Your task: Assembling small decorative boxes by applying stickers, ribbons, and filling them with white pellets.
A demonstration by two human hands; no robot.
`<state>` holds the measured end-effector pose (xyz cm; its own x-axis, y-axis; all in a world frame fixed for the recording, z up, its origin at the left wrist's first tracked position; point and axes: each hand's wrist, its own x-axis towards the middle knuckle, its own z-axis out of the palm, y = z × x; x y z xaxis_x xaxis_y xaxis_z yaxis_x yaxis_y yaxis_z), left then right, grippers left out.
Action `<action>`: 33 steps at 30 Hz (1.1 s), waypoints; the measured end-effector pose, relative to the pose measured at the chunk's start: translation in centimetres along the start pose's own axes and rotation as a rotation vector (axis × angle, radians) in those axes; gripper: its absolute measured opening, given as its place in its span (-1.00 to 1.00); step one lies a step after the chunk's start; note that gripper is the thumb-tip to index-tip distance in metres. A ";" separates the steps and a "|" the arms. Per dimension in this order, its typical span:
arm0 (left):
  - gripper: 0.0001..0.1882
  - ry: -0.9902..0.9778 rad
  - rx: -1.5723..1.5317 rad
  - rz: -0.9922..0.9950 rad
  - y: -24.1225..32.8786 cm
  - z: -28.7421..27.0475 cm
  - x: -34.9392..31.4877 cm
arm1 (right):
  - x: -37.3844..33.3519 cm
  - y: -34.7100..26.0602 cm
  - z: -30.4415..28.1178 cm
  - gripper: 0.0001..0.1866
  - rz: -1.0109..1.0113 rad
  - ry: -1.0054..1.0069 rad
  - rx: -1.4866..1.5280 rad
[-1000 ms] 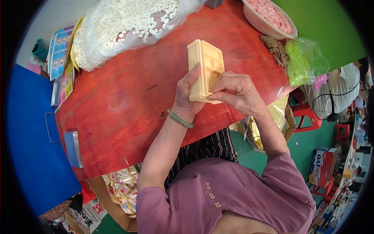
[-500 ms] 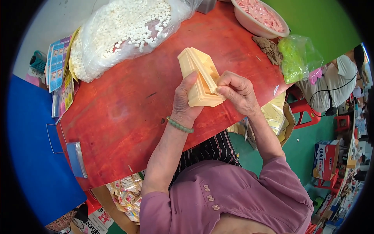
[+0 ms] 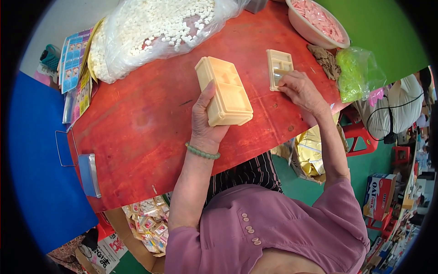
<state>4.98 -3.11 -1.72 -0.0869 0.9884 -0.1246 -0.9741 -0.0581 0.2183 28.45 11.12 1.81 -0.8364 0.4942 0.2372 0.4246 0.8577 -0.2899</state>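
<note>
My left hand [image 3: 206, 112], a green bead bracelet at its wrist, is wrapped round a stack of cream plastic compartment trays [image 3: 228, 93]. The stack is held tilted above the red table, its top tray showing hollow sections. A single cream compartment tray [image 3: 273, 59] lies on the table to the right of the stack. At that tray's near right corner is my right hand [image 3: 299, 89], thumb and fingers pinched together on its edge. The exact contact of the fingertips is partly hidden.
A clear bag of small white cubes [image 3: 150, 32] spreads over the table's far left. Far right stand a white bowl of pink pieces [image 3: 315, 29], a brown cloth [image 3: 325, 60] and a bag of bright green material [image 3: 351, 82]. A box of wrapped packets [image 3: 148, 223] sits below the near edge.
One tray has come off the stack and now lies on the table, my right hand having moved right with it. My left hand has shifted slightly left with the remaining stack.
</note>
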 end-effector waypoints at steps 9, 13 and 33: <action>-0.43 -0.035 0.104 -0.029 -0.5 0.3 -0.5 | 1.9 -10.0 0.5 -0.78 -0.127 0.105 0.581; -0.37 -0.083 0.089 0.000 -0.7 0.0 -0.5 | 2.4 -10.8 2.2 -0.82 -0.138 0.098 0.599; -0.43 0.017 0.002 0.126 1.1 -0.4 -2.9 | 2.5 -6.9 4.4 -0.90 -0.056 0.123 0.000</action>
<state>4.12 -6.12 -1.48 -0.2123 0.9708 -0.1121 -0.9549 -0.1817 0.2350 21.85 5.78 0.30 -0.8098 0.4596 0.3648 0.3789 0.8843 -0.2729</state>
